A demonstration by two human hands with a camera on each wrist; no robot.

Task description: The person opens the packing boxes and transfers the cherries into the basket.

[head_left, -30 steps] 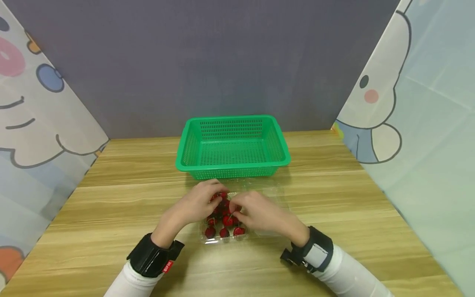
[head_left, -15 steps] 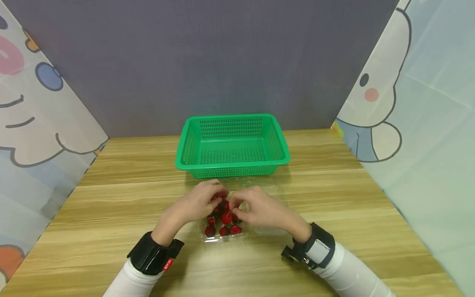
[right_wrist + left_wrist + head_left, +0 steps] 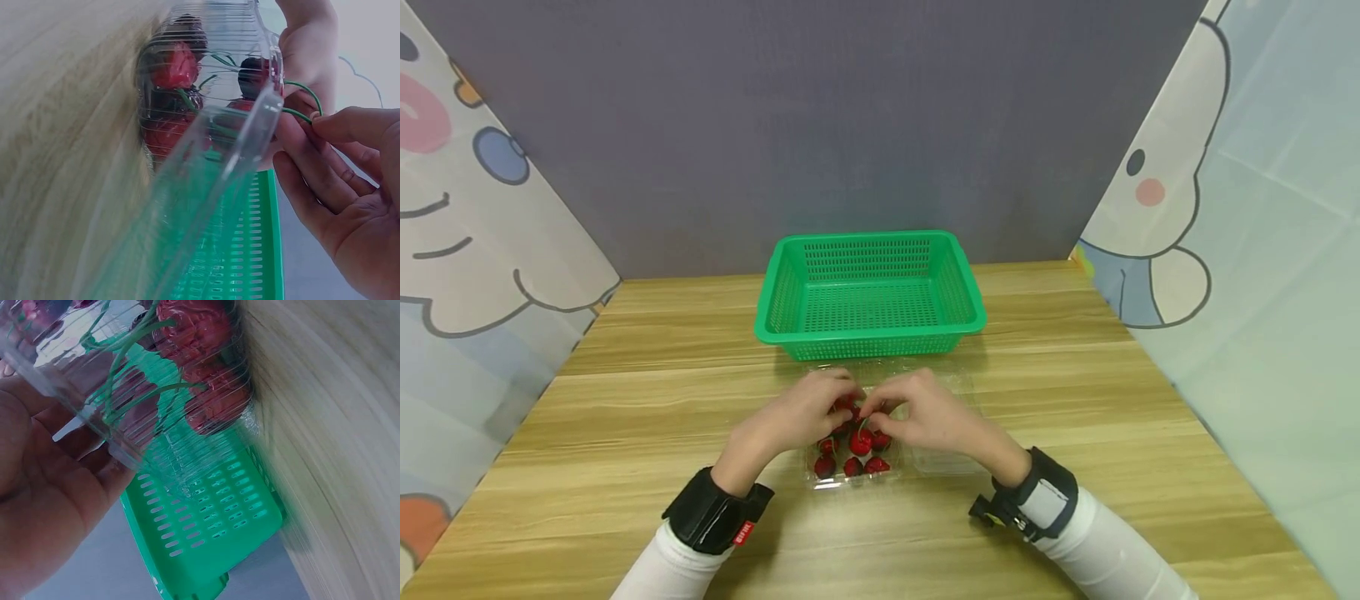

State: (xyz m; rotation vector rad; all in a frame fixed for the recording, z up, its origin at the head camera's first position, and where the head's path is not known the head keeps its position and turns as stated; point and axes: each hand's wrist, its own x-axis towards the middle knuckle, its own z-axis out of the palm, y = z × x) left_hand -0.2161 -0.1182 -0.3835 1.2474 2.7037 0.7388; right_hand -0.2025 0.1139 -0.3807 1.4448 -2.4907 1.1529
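A clear plastic box (image 3: pixel 854 483) of dark red cherries (image 3: pixel 861 442) with green stems lies before me in the head view. My right hand (image 3: pixel 925 421) pinches a green stem (image 3: pixel 306 86) between thumb and forefinger just above the box rim, as the right wrist view shows. Over the box's left side reaches my left hand (image 3: pixel 805 408), its curled fingers down among the cherries. In the left wrist view that hand (image 3: pixel 56 462) is partly behind the clear wall, and its fingertips are hidden, so whether they grip a cherry is unclear.
A green plastic basket (image 3: pixel 871 337) with slotted walls stands behind the box, nothing visible in it. The box's clear lid (image 3: pixel 951 462) lies folded out to the right on the wooden table (image 3: pixel 685 333). A dark panel (image 3: pixel 865 125) rises at the back.
My right hand has shifted slightly, drawing the stem, and a cherry beneath it has moved a little. One front-right cherry has shifted slightly. My left hand has barely moved.
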